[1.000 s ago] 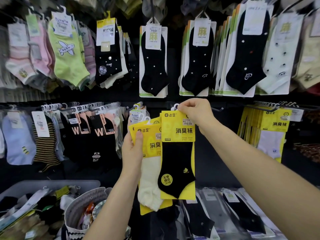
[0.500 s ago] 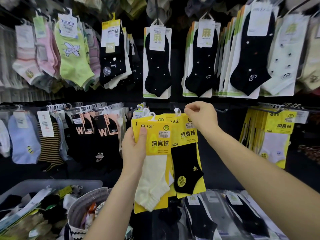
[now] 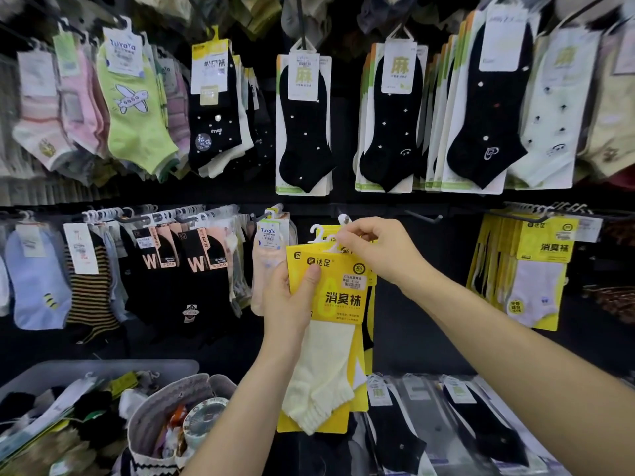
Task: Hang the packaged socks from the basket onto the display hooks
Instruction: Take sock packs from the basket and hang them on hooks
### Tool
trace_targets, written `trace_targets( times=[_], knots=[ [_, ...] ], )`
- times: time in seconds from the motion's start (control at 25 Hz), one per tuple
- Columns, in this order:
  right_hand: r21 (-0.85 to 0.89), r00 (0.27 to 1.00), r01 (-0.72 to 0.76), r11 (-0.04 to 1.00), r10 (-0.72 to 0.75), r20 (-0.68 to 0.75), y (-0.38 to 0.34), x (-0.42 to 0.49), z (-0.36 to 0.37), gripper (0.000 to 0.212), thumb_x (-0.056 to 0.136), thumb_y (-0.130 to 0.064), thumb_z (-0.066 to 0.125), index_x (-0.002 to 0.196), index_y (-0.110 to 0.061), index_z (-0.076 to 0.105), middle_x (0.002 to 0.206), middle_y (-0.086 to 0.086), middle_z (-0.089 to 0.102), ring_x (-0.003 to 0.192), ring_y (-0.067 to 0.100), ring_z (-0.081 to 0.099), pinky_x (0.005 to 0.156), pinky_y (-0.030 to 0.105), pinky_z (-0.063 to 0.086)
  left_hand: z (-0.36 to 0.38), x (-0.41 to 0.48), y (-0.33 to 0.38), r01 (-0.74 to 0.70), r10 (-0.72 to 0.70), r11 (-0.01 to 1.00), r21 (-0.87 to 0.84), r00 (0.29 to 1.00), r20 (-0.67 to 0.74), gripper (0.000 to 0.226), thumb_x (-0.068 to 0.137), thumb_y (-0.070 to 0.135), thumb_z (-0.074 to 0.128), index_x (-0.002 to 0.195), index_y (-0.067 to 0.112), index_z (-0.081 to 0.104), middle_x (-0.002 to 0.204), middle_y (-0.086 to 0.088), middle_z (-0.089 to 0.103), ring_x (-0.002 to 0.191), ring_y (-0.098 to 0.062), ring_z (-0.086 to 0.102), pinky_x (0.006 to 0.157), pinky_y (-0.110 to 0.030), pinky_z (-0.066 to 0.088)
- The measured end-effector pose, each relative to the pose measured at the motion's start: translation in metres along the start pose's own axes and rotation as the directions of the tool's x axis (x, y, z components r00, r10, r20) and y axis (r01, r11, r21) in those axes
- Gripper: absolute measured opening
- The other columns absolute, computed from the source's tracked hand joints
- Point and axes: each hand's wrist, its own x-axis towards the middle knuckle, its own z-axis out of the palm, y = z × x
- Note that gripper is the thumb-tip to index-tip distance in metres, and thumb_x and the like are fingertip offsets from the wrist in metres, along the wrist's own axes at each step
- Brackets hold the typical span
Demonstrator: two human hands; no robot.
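Note:
My left hand (image 3: 292, 300) grips the left edge of a yellow sock pack (image 3: 338, 304) with a cream sock, thumb across its front. Several more yellow packs are stacked behind it, and a black sock shows at its right edge. My right hand (image 3: 381, 249) pinches the small white plastic hangers (image 3: 328, 240) at the top of the packs. A bare black display hook (image 3: 424, 218) sticks out of the dark wall just right of my right hand. The woven basket (image 3: 165, 407) stands at the lower left, holding mixed items.
Hung socks fill the wall: black dotted pairs (image 3: 305, 121) above, black "W" socks (image 3: 192, 266) left, matching yellow packs (image 3: 536, 269) on a hook at right. A grey bin (image 3: 103, 369) of loose socks sits at the lower left. Clear-wrapped black socks (image 3: 481, 427) lie below.
The black-sock pack held by my right hand has come back behind the cream pack in my left hand. My right hand now pinches the white hangers at the stack's top.

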Motion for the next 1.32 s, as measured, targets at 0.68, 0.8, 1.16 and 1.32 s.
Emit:
trace_targets(
  times=[0.68,0.8,1.16,1.32],
  knots=[
    [0.092,0.988,-0.133,0.987,0.139,-0.068,-0.009,0.004,-0.011,0.014,0.085,-0.027,0.065,0.072,-0.027,0.068,0.078,-0.007,0.066,0.078,0.009,0.058,0.066,0.023,0.047,-0.002,0.003,-0.005,0.038,-0.039,0.999,-0.013,0.999,-0.020,0.005,0.089,0.021,0.060,0.088,0.023,0.065,0.086,0.003,0.073,0.081,-0.015,0.070,0.069,-0.033,0.059],
    [0.101,0.985,-0.147,0.984,0.155,-0.071,-0.010,0.001,-0.001,0.017,0.085,-0.028,0.066,0.068,-0.031,0.066,0.080,-0.003,0.067,0.083,0.017,0.063,0.075,0.034,0.053,0.005,0.000,-0.004,0.043,-0.043,0.999,-0.031,0.999,-0.002,0.005,0.089,0.020,0.060,0.091,0.020,0.065,0.081,0.009,0.074,0.075,-0.010,0.071,0.061,-0.025,0.058],
    [-0.210,0.998,-0.050,0.976,0.038,-0.059,-0.013,0.001,-0.009,0.018,0.089,-0.029,0.058,0.072,-0.030,0.062,0.076,-0.015,0.054,0.073,0.006,0.044,0.094,0.052,0.041,0.000,0.002,-0.002,0.007,-0.008,1.000,-0.010,0.999,-0.039,0.007,0.089,0.019,0.060,0.088,0.024,0.064,0.086,0.006,0.073,0.080,-0.011,0.070,0.068,-0.030,0.059],
    [-0.176,0.997,-0.045,0.983,0.034,-0.063,-0.017,-0.001,-0.001,0.017,0.088,-0.029,0.059,0.072,-0.029,0.064,0.071,-0.016,0.054,0.073,0.006,0.047,0.093,0.053,0.043,0.001,0.000,-0.001,0.009,-0.010,1.000,-0.016,0.999,-0.036,0.007,0.089,0.020,0.061,0.086,0.024,0.064,0.081,0.008,0.073,0.076,-0.009,0.070,0.063,-0.025,0.058]
  ],
)
